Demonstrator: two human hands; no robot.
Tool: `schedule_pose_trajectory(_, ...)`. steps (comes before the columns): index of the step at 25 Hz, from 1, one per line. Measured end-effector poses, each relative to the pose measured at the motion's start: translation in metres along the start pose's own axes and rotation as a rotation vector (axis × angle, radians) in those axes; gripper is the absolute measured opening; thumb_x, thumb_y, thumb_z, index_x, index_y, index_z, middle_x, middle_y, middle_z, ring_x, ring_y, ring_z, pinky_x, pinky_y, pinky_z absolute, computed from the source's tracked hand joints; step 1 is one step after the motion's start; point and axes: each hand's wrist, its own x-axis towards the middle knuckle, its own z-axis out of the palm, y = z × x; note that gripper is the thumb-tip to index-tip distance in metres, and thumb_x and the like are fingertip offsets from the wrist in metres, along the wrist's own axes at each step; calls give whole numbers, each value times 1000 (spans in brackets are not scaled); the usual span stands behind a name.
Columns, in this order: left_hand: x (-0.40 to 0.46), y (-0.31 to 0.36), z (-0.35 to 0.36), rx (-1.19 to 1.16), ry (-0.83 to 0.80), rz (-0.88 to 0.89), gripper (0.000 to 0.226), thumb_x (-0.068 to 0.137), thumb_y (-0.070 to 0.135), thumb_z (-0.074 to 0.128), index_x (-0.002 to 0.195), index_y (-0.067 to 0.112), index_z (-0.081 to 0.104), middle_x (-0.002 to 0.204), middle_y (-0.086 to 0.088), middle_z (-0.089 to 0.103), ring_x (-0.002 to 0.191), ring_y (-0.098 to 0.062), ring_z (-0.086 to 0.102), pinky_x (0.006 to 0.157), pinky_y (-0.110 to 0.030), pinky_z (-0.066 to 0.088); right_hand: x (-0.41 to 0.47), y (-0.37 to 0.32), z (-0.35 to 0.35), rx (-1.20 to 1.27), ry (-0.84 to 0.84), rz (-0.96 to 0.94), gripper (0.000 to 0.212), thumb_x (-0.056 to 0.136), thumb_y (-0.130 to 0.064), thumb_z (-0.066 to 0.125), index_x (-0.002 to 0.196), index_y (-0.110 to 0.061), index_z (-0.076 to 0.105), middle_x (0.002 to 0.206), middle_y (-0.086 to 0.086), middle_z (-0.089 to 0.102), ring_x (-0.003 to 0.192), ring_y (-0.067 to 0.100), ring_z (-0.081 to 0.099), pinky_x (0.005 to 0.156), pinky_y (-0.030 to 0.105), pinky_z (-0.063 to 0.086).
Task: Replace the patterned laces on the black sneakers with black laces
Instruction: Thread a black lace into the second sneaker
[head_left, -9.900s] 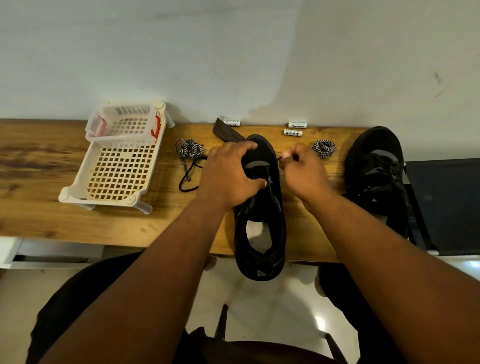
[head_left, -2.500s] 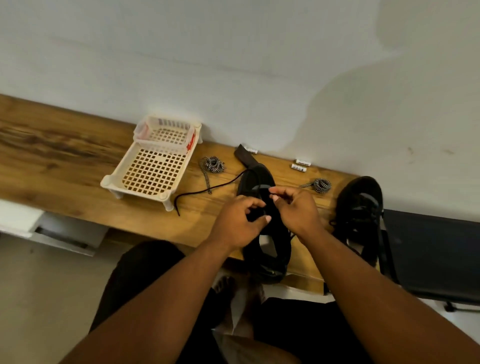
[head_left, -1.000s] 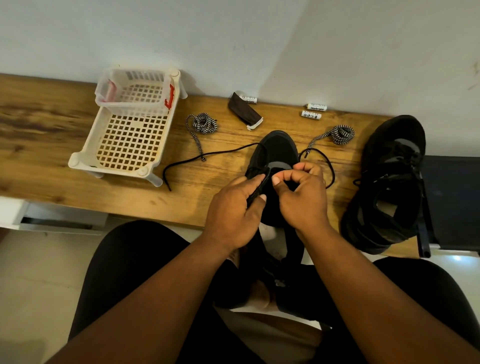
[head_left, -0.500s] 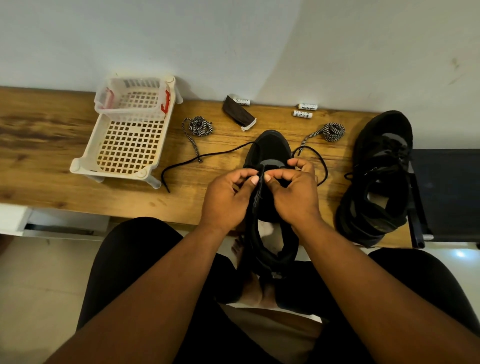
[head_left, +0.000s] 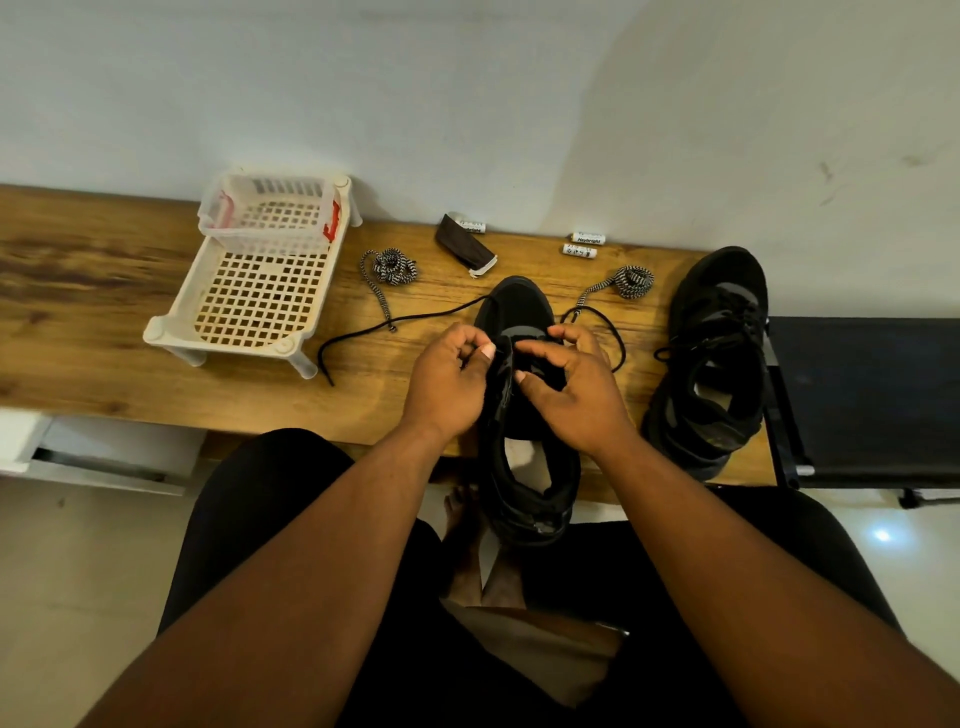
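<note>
Since half a second ago: hands parted slightly; the sneaker's heel hangs further off the counter edge toward the lap.

Wooden counter (head_left: 104, 332) against a white wall. White lattice basket (head_left: 260, 291) at left. Laced black sneaker (head_left: 717, 364) at right. Middle sneaker (head_left: 519, 312), toe toward the wall, worked by both hands. Left hand (head_left: 447, 384) pinches the eyelet edge; right hand (head_left: 571, 389), fingers curled, pinches the black lace (head_left: 405, 319), which trails left across the counter and loops at right. Two coiled black-and-white patterned laces (head_left: 392, 267) (head_left: 631, 280) lie beside the toe. Dark folded item (head_left: 465, 247) behind. Three small white batteries (head_left: 587, 238); one label reads "Heybright", the other print illegible.
</note>
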Motion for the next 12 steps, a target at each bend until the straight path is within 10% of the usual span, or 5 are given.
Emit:
schedule_pose_trajectory(4,-6,17,-13,-487,143,-167,22,109,20,42,94,26,57,103,-2,72,98,-22,71,91,-44,58,-7,-2,-1,83,96,80,94,79,-37,86,155,-34,31,139,-7,54,125,9,48,101,31,44)
schedule_pose_trajectory(7,-10,40,-41,-1056,-27,-146,22,110,22,34,93,21,48,82,-1,64,65,-15,60,68,-29,51,-7,2,0,131,98,104,117,76,-38,89,160,-41,8,137,-7,55,124,11,50,101,34,45)
schedule_pose_trajectory(12,-13,33,-45,429,-212,6,5,101,33,61,98,32,64,82,14,60,71,-1,54,62,-21,37,-6,3,8,109,139,103,123,71,-48,87,157,-50,-1,133,-7,57,131,20,47,107,50,45)
